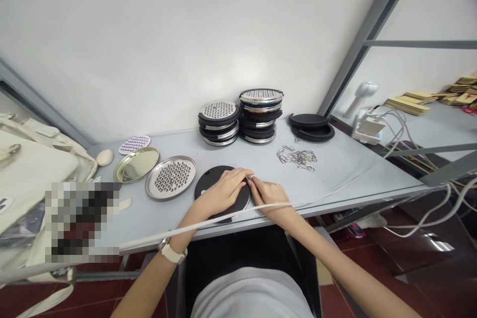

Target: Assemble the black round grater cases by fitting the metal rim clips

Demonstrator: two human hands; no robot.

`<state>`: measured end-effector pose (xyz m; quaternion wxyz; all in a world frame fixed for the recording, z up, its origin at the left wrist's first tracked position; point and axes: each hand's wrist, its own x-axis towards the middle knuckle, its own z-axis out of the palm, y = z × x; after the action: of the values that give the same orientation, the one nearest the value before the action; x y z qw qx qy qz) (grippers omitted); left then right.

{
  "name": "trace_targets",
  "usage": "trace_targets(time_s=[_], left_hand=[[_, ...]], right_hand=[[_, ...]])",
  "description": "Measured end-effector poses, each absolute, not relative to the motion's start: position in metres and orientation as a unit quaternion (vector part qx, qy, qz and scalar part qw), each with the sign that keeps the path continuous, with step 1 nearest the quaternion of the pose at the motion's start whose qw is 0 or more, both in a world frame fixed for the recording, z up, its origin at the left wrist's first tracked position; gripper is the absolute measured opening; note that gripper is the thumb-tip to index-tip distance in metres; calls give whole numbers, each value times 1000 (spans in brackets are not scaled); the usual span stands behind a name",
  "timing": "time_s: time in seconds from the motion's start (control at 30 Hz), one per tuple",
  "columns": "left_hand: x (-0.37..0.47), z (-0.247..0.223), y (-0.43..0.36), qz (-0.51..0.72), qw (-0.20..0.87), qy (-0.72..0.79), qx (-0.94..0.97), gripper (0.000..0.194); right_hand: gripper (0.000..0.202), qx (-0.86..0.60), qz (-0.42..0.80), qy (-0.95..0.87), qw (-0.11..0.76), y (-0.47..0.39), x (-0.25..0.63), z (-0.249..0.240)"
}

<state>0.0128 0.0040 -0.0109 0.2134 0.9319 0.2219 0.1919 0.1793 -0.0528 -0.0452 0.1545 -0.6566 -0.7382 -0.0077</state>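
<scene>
Grey shirt [253, 293]: nearest the camera, at six o'clock, on a clock centred on the black disc [209, 179] with twelve toward the white wall [179, 35].
White cable [274, 204]: crosses the view from eight o'clock to three, in front of both wrists; I cannot tell whether it touches them.
Disc on the desk [257, 156]: flat near the front edge, round, so no long axis to follow; silvery rim showing at four o'clock.
Left hand [225, 190]: the nearer one, lying over the disc and hiding part of it, fingers bent toward two o'clock.
Right hand [271, 197]: beside the disc at three o'clock, fingers curled, tips meeting the left ones.
Meeting point: at the disc's two o'clock edge, so the disc lies toward eight from the fingertips; something small glints there, but I cannot tell whether either hand grips it.
Toward nine to ten: perforated metal plate [170, 177] just beside, then gold-toned plate [136, 165], lilac perforated disc [134, 144] and cream bag [33, 159].
Toward twelve and one: left stack [219, 124] and right stack [261, 117], well behind the hands.
Toward two: loose metal clips [297, 157], black covers [311, 126] farther back.
</scene>
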Motion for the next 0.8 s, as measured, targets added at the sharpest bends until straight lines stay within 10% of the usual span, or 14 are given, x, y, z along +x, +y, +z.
trace_targets(time_s=[0.8], left_hand=[[12, -11, 5, 211, 216, 212, 929, 30]], right_hand=[[31, -658, 9, -735, 160, -53, 181, -47]])
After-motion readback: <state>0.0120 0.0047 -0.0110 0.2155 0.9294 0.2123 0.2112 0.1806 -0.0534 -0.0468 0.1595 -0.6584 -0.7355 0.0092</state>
